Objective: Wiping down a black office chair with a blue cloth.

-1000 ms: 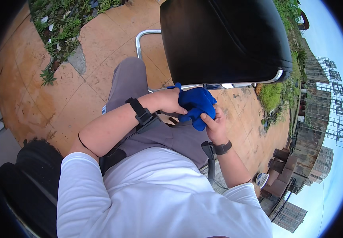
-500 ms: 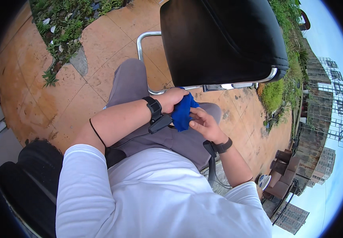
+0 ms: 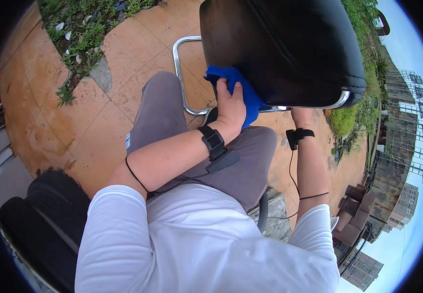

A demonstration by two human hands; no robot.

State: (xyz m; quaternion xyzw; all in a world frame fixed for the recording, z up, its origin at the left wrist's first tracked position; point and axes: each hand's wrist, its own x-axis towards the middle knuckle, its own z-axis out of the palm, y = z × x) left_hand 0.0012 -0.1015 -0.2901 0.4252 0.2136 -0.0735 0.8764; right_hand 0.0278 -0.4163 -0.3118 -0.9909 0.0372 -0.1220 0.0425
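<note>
A black padded chair (image 3: 280,49) with a chrome tube frame (image 3: 177,63) stands in front of my knees. My left hand (image 3: 231,108) is closed on a bright blue cloth (image 3: 252,100), pressing it against the near left edge of the black padding. One end of the cloth spreads out beyond my fingertips. My right hand (image 3: 302,116) reaches to the near right edge of the chair, by the chrome bar. Its fingers are hidden under the padding, so their grip does not show.
Orange paving tiles (image 3: 86,141) surround the chair. Weedy planting (image 3: 82,36) borders them at the far left, with more greenery (image 3: 343,119) at right. A black padded seat (image 3: 45,210) lies by my left elbow. Brown sofas (image 3: 358,215) stand far right.
My left hand has carried the blue cloth forward onto the chair's padding. The right hand has let go of the cloth and moved right and forward to the chair's edge.
</note>
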